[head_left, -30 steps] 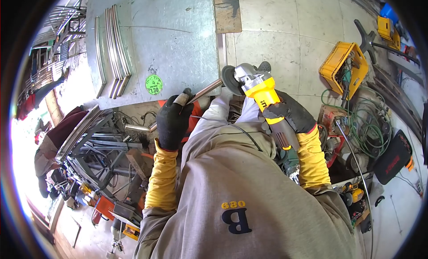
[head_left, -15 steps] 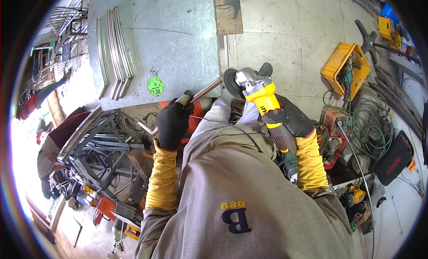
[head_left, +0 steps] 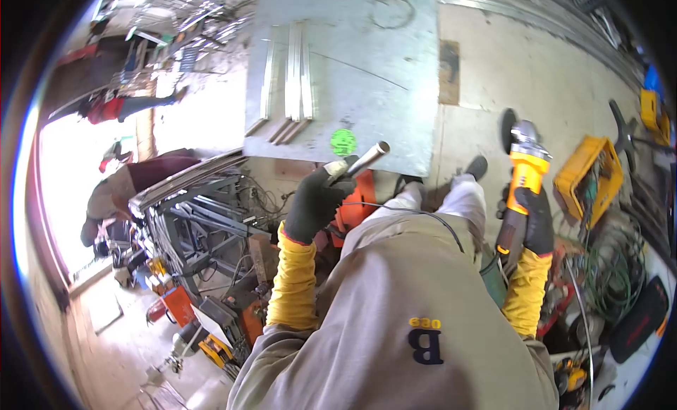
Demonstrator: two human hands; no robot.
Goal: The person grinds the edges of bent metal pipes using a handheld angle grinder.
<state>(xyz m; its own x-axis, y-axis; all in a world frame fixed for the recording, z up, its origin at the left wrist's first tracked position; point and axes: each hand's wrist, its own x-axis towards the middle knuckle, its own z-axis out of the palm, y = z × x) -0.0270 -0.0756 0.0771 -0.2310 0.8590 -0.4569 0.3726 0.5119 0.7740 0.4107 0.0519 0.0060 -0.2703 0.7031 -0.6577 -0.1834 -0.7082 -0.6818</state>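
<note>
My left hand [head_left: 315, 205], in a black glove and yellow sleeve, is closed round a short metal tube [head_left: 368, 159]. The tube's open end points up and right, near the front edge of the metal sheet [head_left: 381, 114]. Out to the right, my right hand [head_left: 537, 216] grips the yellow body of an angle grinder [head_left: 527, 172] with its disc at the top. The grinder is well apart from the tube. Several metal tubes [head_left: 293, 78] lie side by side on the sheet, left of a round green sticker [head_left: 343, 141].
Beside my left arm stands a stack of grey metal frames [head_left: 194, 219]. An orange stool-like object [head_left: 358, 198] is by my legs. At right are a yellow crate [head_left: 591, 181] and coiled green hose [head_left: 612, 269]. Another person [head_left: 116, 191] bends at the far left.
My right hand has carried the grinder away to the right, off the tube's end. My left hand has turned the tube so its end faces up more. The view has swung left.
</note>
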